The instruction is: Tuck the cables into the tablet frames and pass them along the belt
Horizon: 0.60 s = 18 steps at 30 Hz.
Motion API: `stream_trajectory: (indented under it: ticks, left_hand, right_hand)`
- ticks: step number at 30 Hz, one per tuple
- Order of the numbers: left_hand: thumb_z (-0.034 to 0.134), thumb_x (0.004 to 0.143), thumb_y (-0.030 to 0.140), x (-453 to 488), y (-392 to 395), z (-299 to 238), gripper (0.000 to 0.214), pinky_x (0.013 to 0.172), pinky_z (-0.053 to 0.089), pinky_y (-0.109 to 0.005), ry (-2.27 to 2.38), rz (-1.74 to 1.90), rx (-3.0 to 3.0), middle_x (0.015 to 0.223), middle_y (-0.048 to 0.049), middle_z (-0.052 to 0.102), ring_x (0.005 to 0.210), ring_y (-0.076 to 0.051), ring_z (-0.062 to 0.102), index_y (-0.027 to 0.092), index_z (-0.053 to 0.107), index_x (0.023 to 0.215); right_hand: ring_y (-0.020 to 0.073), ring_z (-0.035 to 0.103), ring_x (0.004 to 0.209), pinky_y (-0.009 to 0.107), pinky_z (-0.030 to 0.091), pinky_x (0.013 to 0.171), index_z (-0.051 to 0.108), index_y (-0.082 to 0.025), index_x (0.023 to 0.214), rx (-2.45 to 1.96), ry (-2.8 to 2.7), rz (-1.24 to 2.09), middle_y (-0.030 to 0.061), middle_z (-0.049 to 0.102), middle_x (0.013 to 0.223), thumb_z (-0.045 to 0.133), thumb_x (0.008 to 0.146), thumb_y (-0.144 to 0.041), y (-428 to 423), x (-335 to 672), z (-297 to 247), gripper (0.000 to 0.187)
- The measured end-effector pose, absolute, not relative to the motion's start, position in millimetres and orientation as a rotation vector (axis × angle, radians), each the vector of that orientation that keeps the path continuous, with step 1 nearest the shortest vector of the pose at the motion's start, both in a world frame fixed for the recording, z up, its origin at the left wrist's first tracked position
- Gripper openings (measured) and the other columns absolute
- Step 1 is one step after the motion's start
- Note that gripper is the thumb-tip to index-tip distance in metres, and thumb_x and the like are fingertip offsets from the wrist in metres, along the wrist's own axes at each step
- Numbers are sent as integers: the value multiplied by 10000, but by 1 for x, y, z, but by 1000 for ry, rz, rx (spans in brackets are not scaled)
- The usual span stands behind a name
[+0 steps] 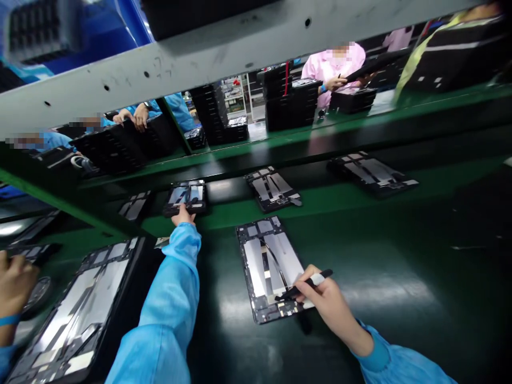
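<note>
My left hand (184,215) is stretched far forward, its fingers closed on the near edge of an opened tablet (196,193) with bare inner parts; the fingers underneath are hidden. My right hand (326,298) grips a black pen-like tool (294,291) with a light section near its upper end. The tool's tip points down at the lower part of another opened tablet (253,261), lying on the dark green bench. This tablet shows silvery panels, dark flat cables and a circuit strip along its near end. The right fingers are by its lower right corner.
More opened tablets lie along the back, one at the centre (272,188) and one at the right (372,173). A stack topped by a tablet (92,288) stands at left, beside another person's hand (16,282). A grey metal beam (224,48) crosses above; co-workers handle black trays beyond.
</note>
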<state>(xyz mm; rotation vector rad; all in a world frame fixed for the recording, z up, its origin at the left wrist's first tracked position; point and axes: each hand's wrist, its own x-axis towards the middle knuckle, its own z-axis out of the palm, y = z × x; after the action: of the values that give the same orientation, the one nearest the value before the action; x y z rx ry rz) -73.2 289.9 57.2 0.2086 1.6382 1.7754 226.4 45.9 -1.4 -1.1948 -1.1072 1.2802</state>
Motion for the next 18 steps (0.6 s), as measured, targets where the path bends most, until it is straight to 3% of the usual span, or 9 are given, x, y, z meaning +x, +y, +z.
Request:
stream_trajectory:
  ticks: [4,8,13,18]
  left_hand:
    - [596,945,282,-42,248,69,286,792,572,-348,1447,1784,229,1142,-85,625,930,-177,652,137,576,1190]
    - [601,916,176,-37,154,84,183,791,584,-248,1261,1710,276,1026,-102,707,841,-149,706,97,652,1073]
    - [512,951,166,-72,28,121,270,828,589,-226,1222,1738,283,1044,-75,729,954,-162,708,140,631,1192]
    - [385,975,88,-129,-29,152,353,804,599,-218,1349,2000,438,1114,-42,716,974,-148,700,179,600,1239]
  right_hand:
    - [180,645,554,274,554,530,571,-198,672,-1201,-1123,1265,0,603,629,702,719,-674,44,228,-2,496]
    - [211,682,573,276,570,538,596,-192,659,-1267,-1124,1273,16,629,614,737,652,-694,43,231,-5,521]
    - [215,681,566,260,564,518,632,-187,628,-1294,-1156,1271,24,627,610,755,608,-702,43,232,-6,529]
    - [209,668,570,268,571,533,645,-189,608,-1292,-1195,1221,25,617,643,748,612,-699,43,231,-2,521]
